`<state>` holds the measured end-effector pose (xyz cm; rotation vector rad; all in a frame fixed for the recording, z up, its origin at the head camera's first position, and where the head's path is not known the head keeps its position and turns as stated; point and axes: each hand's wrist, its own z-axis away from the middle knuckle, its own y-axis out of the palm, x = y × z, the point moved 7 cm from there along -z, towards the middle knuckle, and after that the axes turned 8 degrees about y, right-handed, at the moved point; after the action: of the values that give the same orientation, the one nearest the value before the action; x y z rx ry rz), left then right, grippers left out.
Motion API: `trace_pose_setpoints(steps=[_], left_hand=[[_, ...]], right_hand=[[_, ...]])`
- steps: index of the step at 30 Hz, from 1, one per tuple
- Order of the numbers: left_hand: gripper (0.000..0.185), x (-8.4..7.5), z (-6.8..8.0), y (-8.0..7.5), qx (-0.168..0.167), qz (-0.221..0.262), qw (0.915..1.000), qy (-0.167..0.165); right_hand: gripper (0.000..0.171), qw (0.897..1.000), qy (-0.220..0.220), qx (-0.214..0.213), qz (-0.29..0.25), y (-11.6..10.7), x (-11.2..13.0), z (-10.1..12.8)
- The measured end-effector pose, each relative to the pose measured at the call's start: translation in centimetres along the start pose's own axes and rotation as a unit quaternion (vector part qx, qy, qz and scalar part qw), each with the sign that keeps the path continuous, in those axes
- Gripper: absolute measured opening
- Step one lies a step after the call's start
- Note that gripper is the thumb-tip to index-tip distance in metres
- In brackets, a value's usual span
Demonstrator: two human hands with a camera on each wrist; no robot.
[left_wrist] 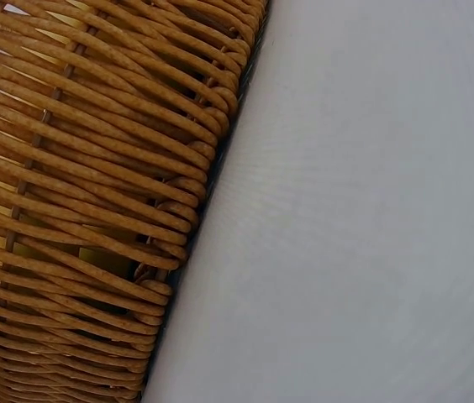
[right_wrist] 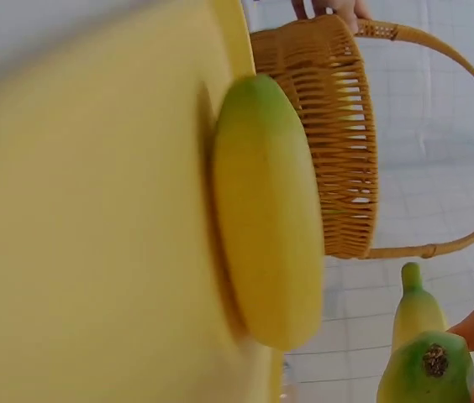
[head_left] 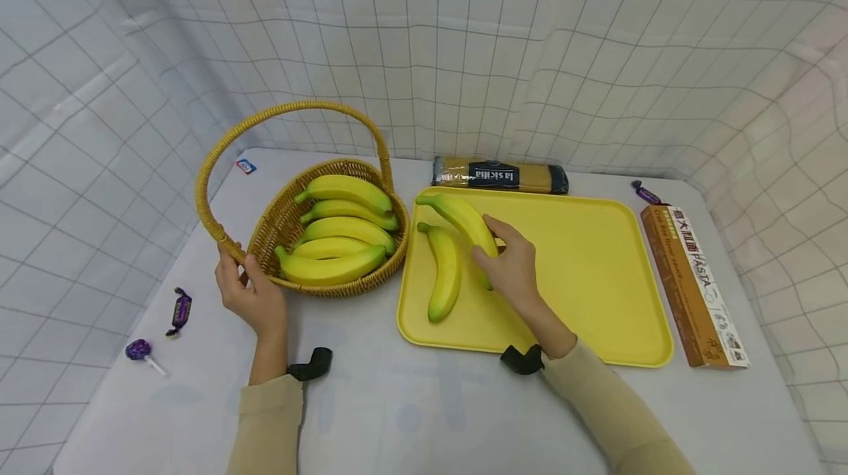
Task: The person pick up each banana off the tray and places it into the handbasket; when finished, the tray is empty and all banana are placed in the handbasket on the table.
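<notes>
In the head view my left hand point(head_left: 254, 296) grips the foot of the handle on a wicker basket point(head_left: 351, 286), at its left rim. Several bananas point(head_left: 341, 228) lie side by side inside the basket. My right hand point(head_left: 511, 263) pinches a banana point(head_left: 457, 213) between thumb and fingers over the left part of a yellow tray point(head_left: 570, 269). Just left of it, another banana point(head_left: 445, 276) lies on the tray. The right wrist view shows the lying banana point(right_wrist: 269, 218) close up, with the held banana point(right_wrist: 429, 369) raised off the tray. Only woven basket wall point(left_wrist: 86, 143) and white tabletop fill the left wrist view.
Behind the tray lies a pasta packet point(head_left: 500, 175). A pasta box point(head_left: 694, 287) stands along the tray's right side, near a purple wrapped candy point(head_left: 645, 193). Left of the basket are another purple candy point(head_left: 179, 311), a lollipop point(head_left: 140, 350) and a small blue packet point(head_left: 246, 166).
</notes>
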<state>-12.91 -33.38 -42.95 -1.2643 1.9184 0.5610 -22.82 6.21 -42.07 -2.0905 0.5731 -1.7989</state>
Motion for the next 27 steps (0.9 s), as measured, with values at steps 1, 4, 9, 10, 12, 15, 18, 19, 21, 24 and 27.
trace_pose_setpoints(steps=[1,4,9,10,12,15,18,19,21,24,27], left_hand=[[0.045,-0.1,0.0,0.0,-0.002,0.0,1.0,0.0],[0.044,-1.2,0.0,0.0,-0.003,-0.001,1.0,0.001],[0.042,-3.7,0.0,-0.1,-0.002,0.005,1.0,0.007],[0.042,-3.9,0.0,-0.1,-0.002,0.006,0.9999,0.008],[0.042,-3.9,0.0,-0.1,-0.003,0.004,1.0,0.007],[0.042,-3.8,0.0,-0.1,-0.004,0.003,1.0,0.005],[0.041,-3.8,-0.1,-0.2,-0.005,0.004,1.0,0.006],[0.041,-3.8,-0.1,-0.2,-0.005,0.006,1.0,0.006],[0.041,-3.7,0.0,-0.2,-0.003,0.008,0.9999,0.008],[0.041,-3.7,0.0,-0.2,-0.001,0.01,0.9999,0.01],[0.041,-3.7,0.0,-0.2,0.0,0.012,0.9999,0.011]], right_hand=[[0.051,1.0,-0.011,0.002,-0.002,0.0,0.6,-0.1],[0.052,0.999,-0.044,0.012,-0.007,0.1,2.5,-0.6],[0.052,0.995,-0.088,0.032,-0.015,1.4,5.4,-1.2],[0.051,0.994,-0.098,0.035,-0.016,1.8,6.0,-1.4],[0.051,0.992,-0.115,0.042,-0.018,2.7,7.0,-1.6],[0.05,0.988,-0.142,0.052,-0.021,4.2,8.5,-2.0],[0.049,0.985,-0.157,0.061,-0.023,5.6,9.7,-2.3],[0.049,0.985,-0.161,0.064,-0.025,6.1,10.1,-2.4],[0.048,0.983,-0.167,0.07,-0.023,7.1,10.7,-2.7],[0.047,0.981,-0.174,0.082,-0.02,8.6,11.4,-3.1],[0.047,0.979,-0.18,0.096,-0.014,10.1,11.9,-3.4]])
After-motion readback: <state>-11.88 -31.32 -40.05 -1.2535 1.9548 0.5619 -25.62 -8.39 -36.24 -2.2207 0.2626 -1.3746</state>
